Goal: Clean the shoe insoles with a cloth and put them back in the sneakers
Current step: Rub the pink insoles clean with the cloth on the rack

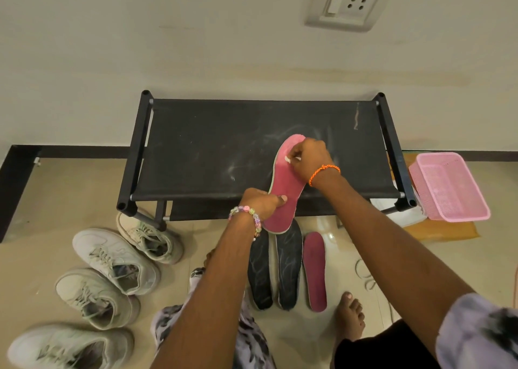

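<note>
A pink insole (283,183) is held up over the front edge of the black shoe rack (213,150). My left hand (260,201) grips its heel end, thumb on the pink face. My right hand (309,158) is curled near the toe end, pinching a small white cloth (288,159) against the insole. On the floor below lie two dark insoles (273,270) and a maroon insole (315,270). Several white sneakers (112,259) stand on the floor at the left.
A pink plastic basket (448,186) sits at the rack's right end, on white and brown material. My bare foot (350,312) rests on the tiles beside the insoles. The wall with a socket (350,2) rises behind the rack.
</note>
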